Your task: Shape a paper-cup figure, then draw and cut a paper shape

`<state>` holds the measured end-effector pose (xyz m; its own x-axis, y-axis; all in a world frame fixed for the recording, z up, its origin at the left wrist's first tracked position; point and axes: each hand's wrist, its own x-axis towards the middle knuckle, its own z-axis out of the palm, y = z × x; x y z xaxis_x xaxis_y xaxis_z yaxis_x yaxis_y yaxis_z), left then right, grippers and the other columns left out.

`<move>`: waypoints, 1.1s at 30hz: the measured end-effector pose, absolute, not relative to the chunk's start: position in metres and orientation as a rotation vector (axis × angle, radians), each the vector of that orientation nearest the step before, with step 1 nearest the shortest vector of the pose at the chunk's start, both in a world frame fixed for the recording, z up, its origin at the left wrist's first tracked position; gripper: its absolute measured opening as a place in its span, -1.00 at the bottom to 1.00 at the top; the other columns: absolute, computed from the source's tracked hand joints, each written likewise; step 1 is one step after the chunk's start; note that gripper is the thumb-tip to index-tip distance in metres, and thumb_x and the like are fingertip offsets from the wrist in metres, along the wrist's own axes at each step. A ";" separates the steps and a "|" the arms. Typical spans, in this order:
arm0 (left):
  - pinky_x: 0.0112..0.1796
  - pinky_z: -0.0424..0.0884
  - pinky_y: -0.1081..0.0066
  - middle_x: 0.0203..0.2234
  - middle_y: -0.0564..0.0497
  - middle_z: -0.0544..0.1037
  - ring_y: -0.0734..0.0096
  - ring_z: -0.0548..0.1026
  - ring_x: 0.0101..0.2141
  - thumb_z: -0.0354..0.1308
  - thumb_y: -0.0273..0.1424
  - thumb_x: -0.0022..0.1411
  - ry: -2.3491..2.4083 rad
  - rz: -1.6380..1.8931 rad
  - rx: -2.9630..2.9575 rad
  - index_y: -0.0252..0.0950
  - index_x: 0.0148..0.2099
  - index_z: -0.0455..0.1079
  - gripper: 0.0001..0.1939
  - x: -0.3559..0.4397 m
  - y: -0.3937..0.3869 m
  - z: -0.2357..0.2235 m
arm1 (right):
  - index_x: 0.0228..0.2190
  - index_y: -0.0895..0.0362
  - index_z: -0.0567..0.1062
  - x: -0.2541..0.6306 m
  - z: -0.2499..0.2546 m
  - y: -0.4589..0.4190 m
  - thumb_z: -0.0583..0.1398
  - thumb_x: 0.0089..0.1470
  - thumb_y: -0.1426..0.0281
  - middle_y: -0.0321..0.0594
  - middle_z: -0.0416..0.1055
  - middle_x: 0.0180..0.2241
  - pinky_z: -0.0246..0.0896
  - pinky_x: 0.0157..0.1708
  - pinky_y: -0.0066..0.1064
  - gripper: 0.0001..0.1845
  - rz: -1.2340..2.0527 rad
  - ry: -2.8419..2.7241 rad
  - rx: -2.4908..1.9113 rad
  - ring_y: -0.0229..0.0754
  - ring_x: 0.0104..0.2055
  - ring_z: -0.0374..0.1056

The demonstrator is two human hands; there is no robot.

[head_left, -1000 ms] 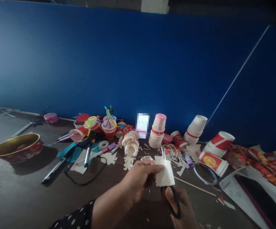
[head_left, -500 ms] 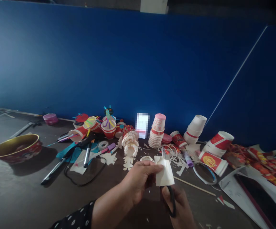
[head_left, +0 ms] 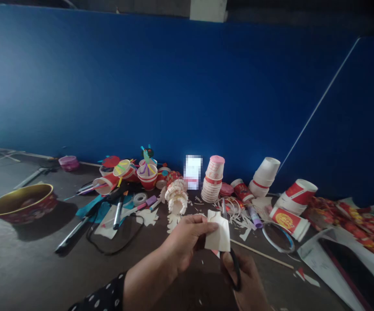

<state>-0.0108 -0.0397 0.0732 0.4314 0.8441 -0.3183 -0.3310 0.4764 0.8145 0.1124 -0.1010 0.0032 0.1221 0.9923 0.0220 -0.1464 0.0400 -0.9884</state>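
Paper scrap (head_left: 217, 233) is being pinched by the left hand (head_left: 187, 239), grip clamped, while the right hand (head_left: 243, 280) is clamping black-handled scissors (head_left: 235, 270) just behind it.

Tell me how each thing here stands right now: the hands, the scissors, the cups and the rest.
Left hand, pinching the paper
White paper piece, held up, edges cut unevenly
Right hand, gripping the scissors
Black-handled scissors, blades behind the paper
Paper cup stack, standing upright
Red-and-white paper cup, lying on its side
Gold-lined bowl, sitting open side up
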 end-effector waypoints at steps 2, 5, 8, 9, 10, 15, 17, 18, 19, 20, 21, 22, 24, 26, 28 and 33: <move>-0.57 0.17 0.53 -0.74 0.12 0.33 0.60 0.28 -0.67 0.27 -0.41 -0.26 0.802 0.845 0.790 -0.34 -0.62 0.22 -0.76 -0.015 -0.036 0.077 | -0.73 0.19 0.29 0.116 0.000 -0.099 0.14 -0.17 0.03 -0.43 0.00 -0.77 -0.23 -0.70 -0.55 -0.52 1.182 -1.071 -1.142 -0.44 -0.69 -0.13; -0.61 0.11 0.57 -0.74 0.13 0.33 0.65 0.24 -0.69 0.27 -0.44 -0.26 0.788 0.870 0.860 -0.36 -0.60 0.25 -0.78 -0.020 -0.031 0.082 | -0.74 0.19 0.27 0.120 -0.001 -0.098 0.12 -0.16 0.00 -0.38 0.09 -0.76 -0.19 -0.68 -0.55 -0.50 1.153 -1.104 -1.187 -0.42 -0.68 -0.05; -0.58 0.14 0.56 -0.69 0.10 0.38 0.63 0.27 -0.66 0.26 -0.46 -0.26 0.797 0.852 0.887 -0.37 -0.54 0.29 -0.81 -0.023 -0.028 0.082 | -0.73 0.20 0.28 0.121 0.000 -0.098 0.11 -0.16 0.00 -0.35 0.14 -0.75 -0.14 -0.67 -0.54 -0.49 1.145 -1.103 -1.198 -0.40 -0.67 -0.01; -0.57 0.16 0.55 -0.67 0.08 0.40 0.61 0.30 -0.64 0.26 -0.46 -0.27 0.800 0.841 0.884 -0.37 -0.51 0.31 -0.80 -0.023 -0.027 0.082 | -0.73 0.20 0.28 0.121 0.000 -0.098 0.11 -0.16 -0.01 -0.35 0.14 -0.75 -0.13 -0.67 -0.54 -0.49 1.140 -1.097 -1.199 -0.40 -0.67 0.00; -0.55 0.18 0.54 -0.64 0.06 0.42 0.58 0.32 -0.61 0.25 -0.47 -0.27 0.806 0.831 0.878 -0.37 -0.49 0.32 -0.79 -0.024 -0.027 0.082 | -0.72 0.19 0.29 0.121 0.000 -0.098 0.11 -0.16 0.00 -0.35 0.14 -0.74 -0.12 -0.66 -0.54 -0.50 1.130 -1.089 -1.200 -0.40 -0.67 0.01; -0.55 0.17 0.52 -0.48 -0.03 0.49 0.48 0.39 -0.52 0.22 -0.47 -0.23 0.850 0.798 0.906 -0.37 -0.38 0.36 -0.76 -0.024 -0.024 0.079 | -0.71 0.18 0.31 0.123 0.002 -0.098 0.11 -0.17 -0.02 -0.35 0.14 -0.74 -0.12 -0.67 -0.54 -0.50 1.050 -1.073 -1.191 -0.39 -0.67 0.00; -0.56 0.17 0.52 -0.49 -0.04 0.49 0.48 0.39 -0.52 0.22 -0.45 -0.22 0.863 0.792 0.927 -0.39 -0.38 0.36 -0.75 -0.024 -0.022 0.078 | -0.73 0.18 0.29 0.126 0.005 -0.098 0.11 -0.17 -0.02 -0.35 0.12 -0.73 -0.12 -0.67 -0.54 -0.49 1.022 -1.138 -1.187 -0.39 -0.66 0.00; -0.56 0.17 0.52 -0.50 -0.04 0.49 0.49 0.39 -0.53 0.23 -0.44 -0.21 0.867 0.795 0.941 -0.39 -0.38 0.36 -0.76 -0.025 -0.020 0.078 | -0.72 0.19 0.28 0.128 0.007 -0.098 0.11 -0.17 -0.02 -0.35 0.12 -0.72 -0.11 -0.66 -0.53 -0.49 1.021 -1.192 -1.186 -0.39 -0.65 0.01; -0.57 0.17 0.52 -0.52 -0.03 0.49 0.50 0.38 -0.54 0.22 -0.44 -0.20 0.869 0.802 0.960 -0.39 -0.38 0.36 -0.77 -0.025 -0.019 0.078 | -0.72 0.18 0.28 0.129 0.009 -0.098 0.11 -0.18 -0.03 -0.36 0.11 -0.73 -0.12 -0.67 -0.53 -0.49 1.060 -1.267 -1.174 -0.40 -0.66 0.01; -0.57 0.16 0.53 -0.53 -0.01 0.48 0.51 0.37 -0.56 0.22 -0.45 -0.19 0.870 0.812 0.980 -0.39 -0.39 0.35 -0.78 -0.025 -0.017 0.077 | -0.71 0.18 0.27 0.131 0.011 -0.097 0.11 -0.20 -0.04 -0.35 0.12 -0.74 -0.13 -0.68 -0.53 -0.48 1.112 -1.344 -1.161 -0.40 -0.68 0.01; -0.58 0.16 0.54 -0.54 0.01 0.48 0.53 0.37 -0.56 0.21 -0.46 -0.18 0.871 0.820 0.998 -0.38 -0.40 0.35 -0.80 -0.025 -0.016 0.077 | -0.71 0.18 0.27 0.132 0.013 -0.097 0.10 -0.23 -0.07 -0.36 0.11 -0.76 -0.16 -0.71 -0.53 -0.46 1.157 -1.369 -1.155 -0.41 -0.70 0.00; -0.58 0.16 0.54 -0.54 0.03 0.48 0.54 0.37 -0.57 0.20 -0.48 -0.18 0.873 0.827 1.012 -0.37 -0.40 0.34 -0.81 -0.025 -0.016 0.077 | -0.71 0.18 0.26 0.132 0.015 -0.097 0.10 -0.26 -0.09 -0.38 0.09 -0.77 -0.19 -0.73 -0.54 -0.45 1.209 -1.382 -1.158 -0.42 -0.72 -0.03; -0.56 0.17 0.54 -0.56 0.06 0.46 0.55 0.37 -0.57 0.20 -0.51 -0.19 0.876 0.825 1.041 -0.36 -0.41 0.32 -0.81 -0.025 -0.015 0.077 | -0.72 0.17 0.23 0.131 0.018 -0.097 0.12 -0.32 -0.11 -0.42 0.04 -0.79 -0.22 -0.75 -0.55 -0.44 1.294 -1.351 -1.195 -0.45 -0.74 -0.07; -0.56 0.16 0.55 -0.60 0.08 0.44 0.57 0.35 -0.59 0.19 -0.54 -0.21 0.885 0.810 1.095 -0.36 -0.43 0.30 -0.81 -0.026 -0.014 0.079 | -0.72 0.15 0.21 0.129 0.019 -0.097 0.14 -0.35 -0.11 -0.44 0.02 -0.79 -0.22 -0.75 -0.57 -0.45 1.343 -1.305 -1.247 -0.46 -0.74 -0.09; -0.59 0.12 0.56 -0.65 0.10 0.42 0.60 0.30 -0.63 0.17 -0.56 -0.23 0.892 0.794 1.157 -0.37 -0.47 0.31 -0.85 -0.028 -0.014 0.081 | -0.72 0.14 0.19 0.127 0.018 -0.096 0.14 -0.35 -0.10 -0.45 0.03 -0.79 -0.21 -0.75 -0.57 -0.45 1.363 -1.294 -1.292 -0.46 -0.74 -0.08; -0.64 0.03 0.58 -0.67 0.08 0.41 0.64 0.25 -0.66 0.19 -0.52 -0.24 0.893 0.754 1.201 -0.39 -0.50 0.37 -0.88 -0.035 -0.010 0.085 | -0.74 0.14 0.18 0.127 0.015 -0.095 0.11 -0.33 -0.11 -0.45 0.01 -0.80 -0.21 -0.76 -0.57 -0.45 1.355 -1.325 -1.389 -0.45 -0.75 -0.07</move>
<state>-0.0345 -0.0101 0.0851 0.4628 0.8693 -0.1734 -0.0256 0.2086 0.9777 0.1274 -0.0952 0.0150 -0.1073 0.9779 -0.1792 0.1571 -0.1613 -0.9743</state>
